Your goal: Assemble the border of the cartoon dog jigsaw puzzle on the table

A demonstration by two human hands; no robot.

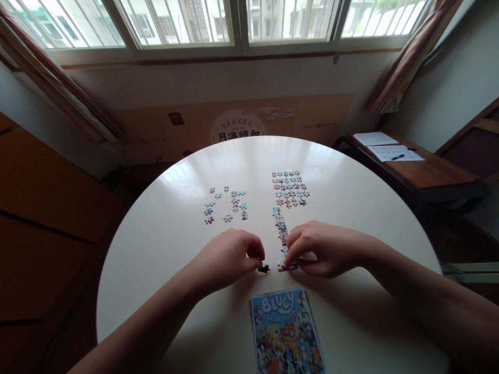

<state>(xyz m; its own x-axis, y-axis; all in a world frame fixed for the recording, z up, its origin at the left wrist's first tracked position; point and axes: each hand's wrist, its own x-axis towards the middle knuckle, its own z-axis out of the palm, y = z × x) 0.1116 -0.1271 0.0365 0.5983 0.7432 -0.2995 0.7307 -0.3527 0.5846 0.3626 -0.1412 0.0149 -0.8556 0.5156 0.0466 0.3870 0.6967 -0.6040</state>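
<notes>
Between the thumb and fingers of my left hand is a dark jigsaw puzzle piece, at the table surface. A small gap parts it from the joined puzzle strip, which runs away from me in a narrow column. My right hand has its fingers bent down onto the strip's near end, touching the dark bottom pieces; its fingertips partly cover them. Just in front of me lies a picture card with "BLUEY" and many cartoon figures on it.
Rows of loose puzzle pieces lie beyond the strip. Scattered pieces and small joined clusters are farther left. All rest on a round white table. A wooden side table with papers and a pen stands at right.
</notes>
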